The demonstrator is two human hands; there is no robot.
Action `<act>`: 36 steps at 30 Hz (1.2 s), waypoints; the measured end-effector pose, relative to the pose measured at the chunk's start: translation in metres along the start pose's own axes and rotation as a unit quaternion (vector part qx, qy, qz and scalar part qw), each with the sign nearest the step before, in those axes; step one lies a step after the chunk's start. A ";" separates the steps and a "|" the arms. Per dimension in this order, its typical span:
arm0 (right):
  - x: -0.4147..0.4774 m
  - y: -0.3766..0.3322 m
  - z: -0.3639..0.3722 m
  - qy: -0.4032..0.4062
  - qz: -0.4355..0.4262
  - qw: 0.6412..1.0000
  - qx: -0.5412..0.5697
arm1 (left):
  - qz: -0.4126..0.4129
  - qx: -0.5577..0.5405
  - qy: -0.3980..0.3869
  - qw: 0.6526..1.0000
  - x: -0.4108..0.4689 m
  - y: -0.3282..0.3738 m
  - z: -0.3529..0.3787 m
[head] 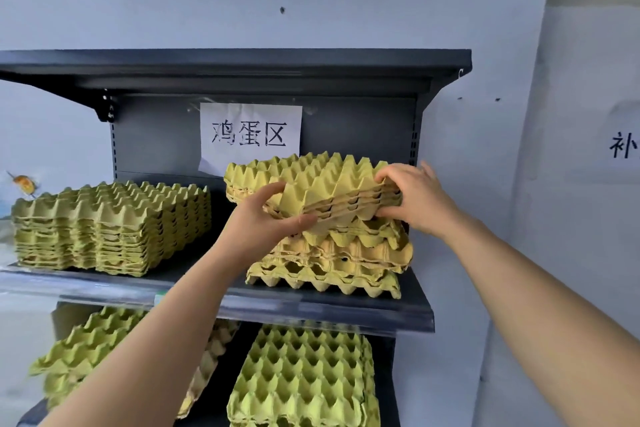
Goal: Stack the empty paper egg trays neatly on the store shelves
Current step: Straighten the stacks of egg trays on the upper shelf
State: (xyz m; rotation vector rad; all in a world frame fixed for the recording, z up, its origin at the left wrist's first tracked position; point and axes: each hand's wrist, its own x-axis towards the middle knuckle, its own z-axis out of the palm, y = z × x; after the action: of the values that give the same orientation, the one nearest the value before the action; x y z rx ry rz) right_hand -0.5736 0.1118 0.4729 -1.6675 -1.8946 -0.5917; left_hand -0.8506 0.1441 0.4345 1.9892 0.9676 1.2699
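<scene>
My left hand (pixel 273 218) grips the near left corner of a thin bundle of egg trays (pixel 311 180), thumb and fingers curled around its edge. My right hand (pixel 415 198) pinches the bundle's right edge likewise. The bundle sits tilted at centre frame, atop a crooked pile (pixel 339 260) on the middle shelf (pixel 346 312). A squared stack (pixel 104 225) stands at centre left, and more trays (pixel 304 381) lie at the bottom.

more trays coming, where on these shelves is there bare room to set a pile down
The middle shelf has one narrow bare strip, between the neat left stack and the uneven right pile, crossed by the left forearm; likely too narrow for a pile. Below is crowded: a tilted pile and a flat stack. The top shelf hides its upper side.
</scene>
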 end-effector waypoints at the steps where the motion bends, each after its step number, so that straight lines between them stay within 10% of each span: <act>1: -0.001 -0.002 -0.003 0.014 -0.008 1.000 0.004 | 0.003 -0.013 0.001 1.000 0.002 -0.002 -0.004; 28: 0.015 -0.084 0.038 0.154 -0.006 0.983 -0.104 | 0.088 -0.047 -0.037 0.994 0.089 -0.076 -0.044; 36: 0.016 -0.095 0.042 0.049 0.015 0.994 -0.091 | 0.055 -0.034 -0.059 0.996 0.092 -0.105 -0.035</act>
State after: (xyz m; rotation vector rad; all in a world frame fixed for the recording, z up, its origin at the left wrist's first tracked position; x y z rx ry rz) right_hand -0.6733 0.1380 0.4545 -1.7425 -1.7863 -0.8408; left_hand -0.8846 0.2818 0.4119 2.0639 0.7575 1.2107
